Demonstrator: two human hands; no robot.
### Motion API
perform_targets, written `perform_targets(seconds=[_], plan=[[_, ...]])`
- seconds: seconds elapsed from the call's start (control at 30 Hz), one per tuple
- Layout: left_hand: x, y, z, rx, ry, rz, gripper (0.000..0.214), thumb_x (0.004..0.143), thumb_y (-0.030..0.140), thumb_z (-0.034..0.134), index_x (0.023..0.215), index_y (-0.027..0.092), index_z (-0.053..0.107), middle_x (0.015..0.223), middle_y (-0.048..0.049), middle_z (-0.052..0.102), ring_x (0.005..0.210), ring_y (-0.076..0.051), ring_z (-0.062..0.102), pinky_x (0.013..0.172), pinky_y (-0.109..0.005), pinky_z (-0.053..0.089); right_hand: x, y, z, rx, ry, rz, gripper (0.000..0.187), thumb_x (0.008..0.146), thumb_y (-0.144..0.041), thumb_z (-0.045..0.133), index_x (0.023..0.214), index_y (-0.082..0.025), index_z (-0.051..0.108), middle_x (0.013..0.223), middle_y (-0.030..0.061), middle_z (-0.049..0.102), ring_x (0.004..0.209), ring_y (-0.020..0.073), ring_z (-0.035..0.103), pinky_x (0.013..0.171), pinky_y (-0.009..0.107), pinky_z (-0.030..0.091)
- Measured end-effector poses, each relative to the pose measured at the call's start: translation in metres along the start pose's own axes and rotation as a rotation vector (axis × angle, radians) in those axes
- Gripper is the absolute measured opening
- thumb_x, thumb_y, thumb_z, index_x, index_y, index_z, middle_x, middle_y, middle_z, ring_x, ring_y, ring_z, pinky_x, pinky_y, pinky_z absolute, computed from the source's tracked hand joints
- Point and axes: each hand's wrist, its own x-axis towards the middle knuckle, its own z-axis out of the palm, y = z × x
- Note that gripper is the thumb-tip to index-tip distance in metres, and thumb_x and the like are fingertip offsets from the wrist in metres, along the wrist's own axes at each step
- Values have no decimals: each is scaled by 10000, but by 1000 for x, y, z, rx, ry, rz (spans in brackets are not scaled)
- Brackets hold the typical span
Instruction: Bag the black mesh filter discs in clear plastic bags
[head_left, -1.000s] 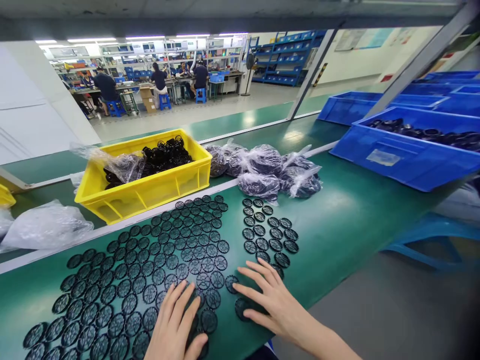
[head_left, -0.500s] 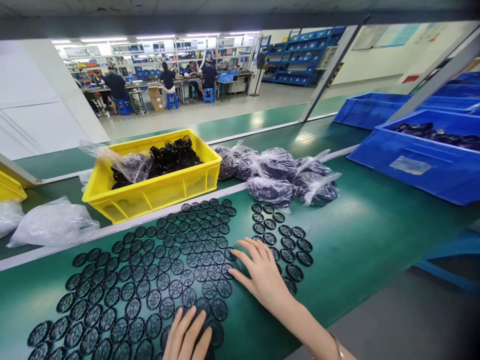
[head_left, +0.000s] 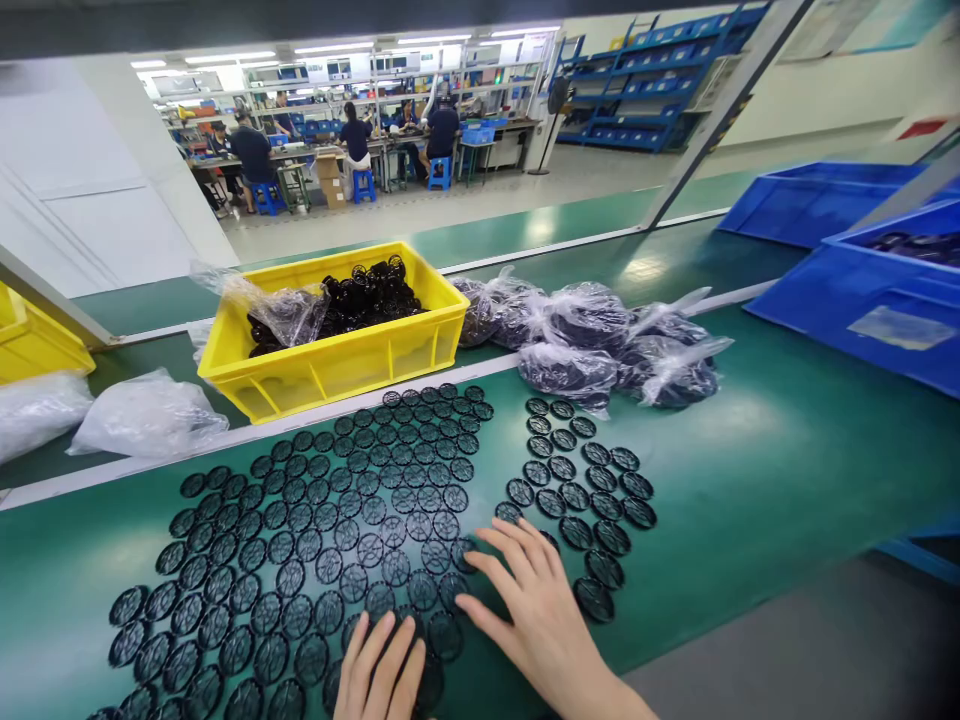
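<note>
Many thin black round discs with spoke-like patterns (head_left: 308, 545) lie flat in rows on the green tabletop. My left hand (head_left: 380, 668) rests over the discs at the near edge, its fingers stretched out and slightly apart, covering some of them. To its right, my right hand (head_left: 536, 622) has its fingers spread. Its thumb and index fingertip are at two discs (head_left: 453, 590) on the right border of the large group. A smaller group of the same discs (head_left: 602, 505) lies beyond and to the right of that hand, partly hidden by it.
Behind the discs stands a yellow bin (head_left: 337, 375) of black parts. Knotted clear bags of dark parts (head_left: 574, 375) lie beside it. Blue bins (head_left: 885, 315) stand at the right, a white bag (head_left: 150, 415) at the left. People (head_left: 251, 150) sit at benches in the background.
The view has shifted, so the bins and discs appear farther right. My right hand has drawn nearer to me along the right border of the large group. My left hand stays over the near discs.
</note>
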Motion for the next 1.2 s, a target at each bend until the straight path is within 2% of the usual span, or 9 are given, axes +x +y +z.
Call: perform_targets(seconds=[0.1, 0.27, 0.33, 0.5, 0.67, 0.77, 0.93, 1.07, 1.2], plan=[[-5, 0, 1, 2, -15, -13, 359, 1009, 373, 463, 1251, 203, 666, 1292, -84, 672, 1346, -259, 518, 1181, -485, 391, -10, -2, 3, -61, -19, 11, 201, 944, -421, 588, 1046, -254, 637, 1147, 64, 681, 1181, 286, 567, 1081, 507, 364], [-7, -1, 0, -2, -43, -19, 387, 993, 307, 473, 1347, 211, 595, 1335, -87, 642, 1370, -273, 485, 1169, -508, 401, -18, 35, -17, -183, -26, -43, 184, 918, -371, 618, 1055, -248, 633, 1179, 91, 662, 1201, 313, 550, 1086, 561, 341], [-6, -3, -4, -2, -58, -34, 407, 978, 271, 486, 1370, 198, 571, 1344, -94, 635, 1394, -286, 450, 1157, -513, 411, -17, 37, -24, -162, -15, -75, 162, 929, -347, 610, 1058, -252, 639, 1179, 93, 657, 1212, 307, 542, 1085, 558, 352], [1, -6, -18, -9, -93, -40, 424, 943, 204, 529, 1362, 141, 556, 1353, -114, 622, 1413, -280, 406, 1147, -462, 411, -10, -5, -21, 45, -55, -212, 134, 950, -245, 593, 1057, -270, 670, 1161, 69, 660, 1212, 261, 536, 1088, 512, 385], [6, 2, -30, -43, -48, -276, 424, 953, 115, 468, 1375, 130, 507, 1390, -127, 583, 1419, -283, 385, 1138, -481, 390, -17, -41, -13, 182, -9, -268, 133, 936, -232, 611, 1018, -275, 705, 988, 19, 708, 1029, 203, 598, 1071, 431, 400], [7, 5, -34, -70, -27, -334, 420, 963, 117, 452, 1380, 137, 490, 1382, -129, 578, 1417, -283, 384, 1121, -479, 400, -26, -45, -10, 213, -37, -347, 152, 920, -276, 628, 1044, -284, 714, 995, -7, 721, 1008, 189, 597, 1153, 430, 297], [7, 5, -36, -84, 13, -367, 391, 967, 113, 447, 1350, 152, 513, 1352, -117, 595, 1401, -274, 396, 1117, -462, 391, -38, -6, -22, 98, -154, -500, 306, 867, -209, 653, 1158, -295, 694, 1105, -12, 714, 1089, 196, 586, 1224, 473, 158], [8, 7, -34, -72, 21, -400, 377, 966, 114, 452, 1328, 171, 538, 1337, -100, 606, 1394, -265, 405, 1105, -447, 405, -35, 35, -40, -10, -184, -567, 326, 856, -206, 673, 1171, -287, 693, 1103, 5, 714, 1102, 205, 588, 1190, 459, 255], [6, 8, -31, -57, 14, -380, 381, 961, 117, 457, 1326, 183, 542, 1333, -87, 618, 1389, -277, 407, 1109, -475, 405, -12, 33, -36, -5, -200, -548, 339, 891, -235, 643, 1225, -286, 670, 1217, 25, 690, 1163, 226, 564, 1132, 471, 347]])
